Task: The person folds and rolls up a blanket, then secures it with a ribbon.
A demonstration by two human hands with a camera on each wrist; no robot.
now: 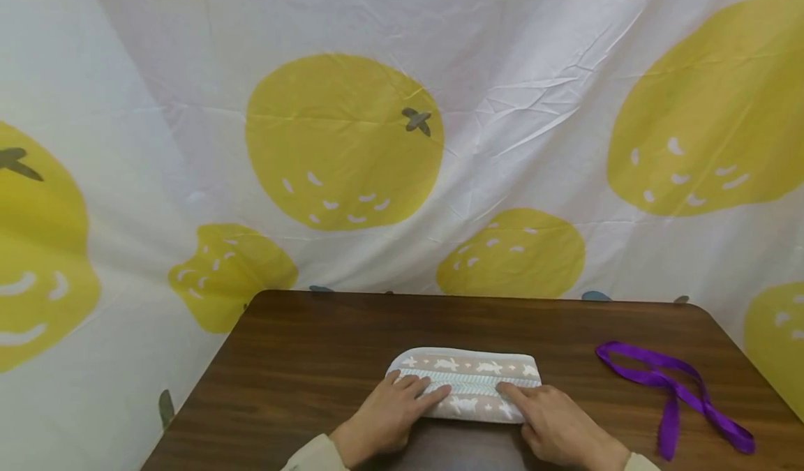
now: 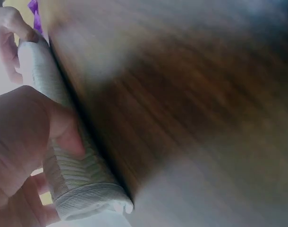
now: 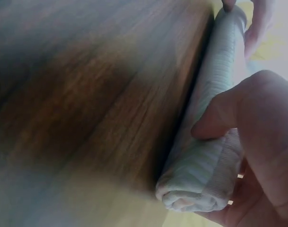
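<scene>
Counting from left to right, there is one big white curtain [image 1: 465, 178] with seven yellow fruits [image 1: 345, 143], one brown table [image 1: 301, 359], two hands, one cloth [image 1: 470, 385] and one purple ribbon [image 1: 671, 419]. The left hand [image 1: 389, 415] is at the cloth's 8 o'clock and holds it, thumb on one side and fingers on the other. The cloth lies on the table, around 5 o'clock from the middle of the head view. The right hand [image 1: 562, 425], at the cloth's 4 o'clock, grips its other end the same way. The ribbon lies near the cloth's 3 o'clock, looped and crossed over itself. Some fruits and both sleeves are cut off, the hands cover bits of the cloth, and both wrist views are blurry. The cloth is long and folded over, with a white edge, white bunnies on pinkish-tan bands, and pale zigzag stripes down the middle. Its ends look thick and soft, like a roll.
</scene>
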